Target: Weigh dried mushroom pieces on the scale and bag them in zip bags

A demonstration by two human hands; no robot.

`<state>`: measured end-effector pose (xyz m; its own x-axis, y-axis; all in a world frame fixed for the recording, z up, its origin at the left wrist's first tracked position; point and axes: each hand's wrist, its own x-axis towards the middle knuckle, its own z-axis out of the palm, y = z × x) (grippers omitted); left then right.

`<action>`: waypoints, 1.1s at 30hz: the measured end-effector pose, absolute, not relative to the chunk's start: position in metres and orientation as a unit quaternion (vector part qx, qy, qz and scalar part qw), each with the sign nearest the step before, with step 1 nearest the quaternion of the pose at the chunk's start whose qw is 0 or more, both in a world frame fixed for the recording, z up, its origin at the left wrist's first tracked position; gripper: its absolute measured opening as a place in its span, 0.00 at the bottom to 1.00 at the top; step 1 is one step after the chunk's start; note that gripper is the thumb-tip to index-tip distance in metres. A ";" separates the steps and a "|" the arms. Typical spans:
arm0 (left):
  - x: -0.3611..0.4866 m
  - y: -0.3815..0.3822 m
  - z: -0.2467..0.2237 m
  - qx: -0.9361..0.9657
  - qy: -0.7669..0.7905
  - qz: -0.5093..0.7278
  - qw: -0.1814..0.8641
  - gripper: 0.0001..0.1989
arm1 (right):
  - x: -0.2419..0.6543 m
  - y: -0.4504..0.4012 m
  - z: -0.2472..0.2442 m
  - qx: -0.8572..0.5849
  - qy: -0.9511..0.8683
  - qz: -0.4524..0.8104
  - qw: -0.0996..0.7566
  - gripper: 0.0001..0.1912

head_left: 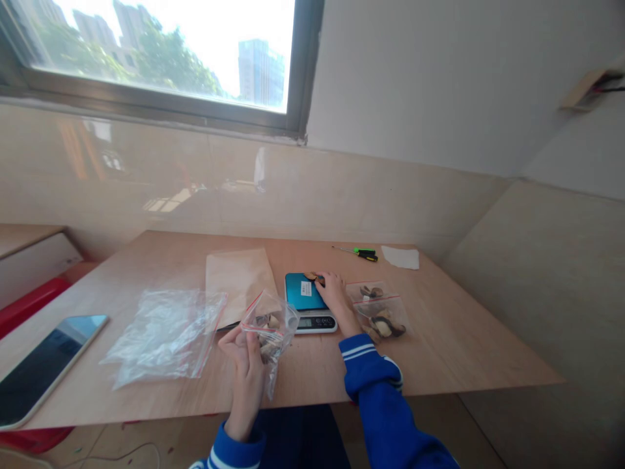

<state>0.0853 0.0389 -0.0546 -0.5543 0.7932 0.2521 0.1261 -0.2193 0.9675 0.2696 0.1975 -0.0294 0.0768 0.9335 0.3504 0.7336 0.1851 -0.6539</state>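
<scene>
My left hand (pixel 247 374) grips a zip bag (pixel 268 329) of brown pieces over the desk (pixel 312 371); my right hand (pixel 334 293), fingers narrow, touches a brown piece (pixel 311 276) on the blue digital scale (pixel 303 293), beside a second filled zip bag (pixel 381 316).

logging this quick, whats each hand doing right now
Left hand: closed on a clear zip bag of brown pieces.
Right hand: fingertips at a brown piece on a blue digital scale; grip unclear.
</scene>
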 end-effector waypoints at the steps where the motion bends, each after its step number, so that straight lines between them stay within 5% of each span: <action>1: 0.086 0.038 -0.052 0.392 0.581 0.669 0.249 0.15 | 0.270 0.197 -0.027 -0.626 -0.665 0.130 0.386 0.10; 9: 0.087 0.037 -0.042 0.381 0.601 0.660 0.240 0.15 | 0.245 0.141 0.040 -0.472 -0.713 0.252 0.453 0.15; 14: 0.089 0.033 -0.037 0.382 0.608 0.661 0.215 0.19 | 0.230 0.086 0.074 -0.372 -0.795 0.322 0.354 0.21; 23: 0.102 0.024 -0.025 0.285 0.553 0.725 0.295 0.23 | 0.224 0.041 0.029 -0.475 -0.662 0.371 0.446 0.24; 33: 0.106 0.003 -0.017 0.473 0.442 0.710 0.275 0.16 | 0.220 0.011 0.018 -0.451 -0.547 0.425 0.563 0.20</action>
<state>0.1061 0.0030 -0.0169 -0.4004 0.8101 0.4283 0.0274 -0.4566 0.8892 0.2200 0.0107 0.0180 0.0406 0.9717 0.2328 0.0152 0.2323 -0.9725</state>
